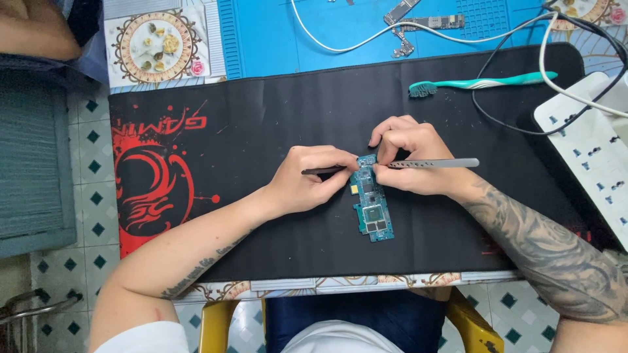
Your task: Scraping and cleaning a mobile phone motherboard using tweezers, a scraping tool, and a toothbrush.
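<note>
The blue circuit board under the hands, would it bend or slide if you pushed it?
The circuit board looks thin and flat, so probably stiff, light and fragile. Lying on the black mat, it likely wouldn't roll, and both hands pin its top end.

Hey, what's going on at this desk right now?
A person is working on a blue circuit board lying on a black mat. The left hand holds a dark tool at the board's top edge, and the right hand holds metal tweezers there. A toothbrush lies nearby.
</note>
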